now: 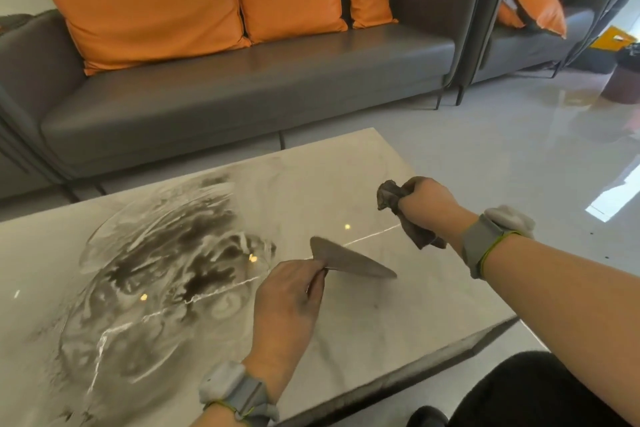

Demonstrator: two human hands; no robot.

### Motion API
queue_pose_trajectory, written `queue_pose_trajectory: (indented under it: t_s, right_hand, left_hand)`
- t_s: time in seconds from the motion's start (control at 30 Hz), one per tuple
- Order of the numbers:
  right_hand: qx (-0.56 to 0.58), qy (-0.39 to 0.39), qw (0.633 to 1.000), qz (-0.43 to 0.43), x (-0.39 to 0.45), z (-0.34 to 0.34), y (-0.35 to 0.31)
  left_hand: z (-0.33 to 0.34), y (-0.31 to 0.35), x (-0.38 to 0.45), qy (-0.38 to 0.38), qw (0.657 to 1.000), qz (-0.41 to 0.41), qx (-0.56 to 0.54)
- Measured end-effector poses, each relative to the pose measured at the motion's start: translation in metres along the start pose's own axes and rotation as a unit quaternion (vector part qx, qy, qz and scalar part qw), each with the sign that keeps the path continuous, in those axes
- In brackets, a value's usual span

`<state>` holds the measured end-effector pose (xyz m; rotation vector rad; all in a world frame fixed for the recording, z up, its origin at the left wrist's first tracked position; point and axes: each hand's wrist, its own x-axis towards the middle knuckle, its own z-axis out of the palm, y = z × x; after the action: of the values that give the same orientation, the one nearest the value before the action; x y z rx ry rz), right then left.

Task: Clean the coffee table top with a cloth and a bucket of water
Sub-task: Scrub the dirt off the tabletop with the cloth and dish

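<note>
Head view shows the wiping step: right hand (427,203) clenches a crumpled brown cloth (391,196) at two o'clock, left hand (289,302) pinches a grey wedge-shaped scraper (349,260), both over the pale marble coffee table top (346,170), so next the wet grey smear (166,260) at nine o'clock wants firm passes.

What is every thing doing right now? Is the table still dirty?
Coffee table: wet, dark smears on its left part.
Cloth: bunched, lifted off the table.
Right hand: grips the cloth.
Scraper: flat blade, tip near the tabletop.
Left hand: holds the scraper.
Cushions: leaning on the sofa.
</note>
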<state>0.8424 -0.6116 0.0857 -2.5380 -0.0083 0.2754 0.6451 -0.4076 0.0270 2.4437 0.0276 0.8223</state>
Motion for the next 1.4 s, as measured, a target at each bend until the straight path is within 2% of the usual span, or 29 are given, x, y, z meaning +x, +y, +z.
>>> queue_pose_trajectory:
  t_s: [0.1,0.3,0.5,0.67,0.77,0.87,1.1,1.4]
  right_hand:
    - [-0.033,0.008,0.999,-0.005,0.031,0.004,0.009]
    - [-0.142,0.053,0.988,-0.037,0.091,0.025,0.022]
    - [-0.121,0.053,0.989,-0.065,0.145,0.045,0.014]
    - [-0.085,0.040,0.994,-0.055,0.160,0.052,0.022]
    - [-0.097,0.049,0.992,-0.069,0.163,0.056,0.029]
    - [-0.136,0.078,0.983,-0.097,0.169,0.060,0.030]
    - [-0.239,0.133,0.955,-0.112,0.170,0.070,0.023]
    - [-0.283,0.170,0.939,-0.096,0.171,0.084,0.025]
  left_hand:
    - [0.024,-0.014,0.043,0.044,0.999,-0.016,0.012]
    - [0.081,-0.047,0.150,0.073,0.996,-0.052,0.027]
    - [0.144,-0.051,0.261,0.069,0.997,-0.039,0.022]
    - [0.176,-0.054,0.322,0.059,0.996,0.016,0.063]
    - [0.191,-0.055,0.348,0.075,0.994,0.014,0.074]
    - [0.210,-0.056,0.354,0.072,0.995,-0.004,0.074]
    - [0.231,-0.081,0.305,0.010,0.993,0.024,0.114]
    - [0.218,-0.105,0.269,-0.078,0.980,0.006,0.181]
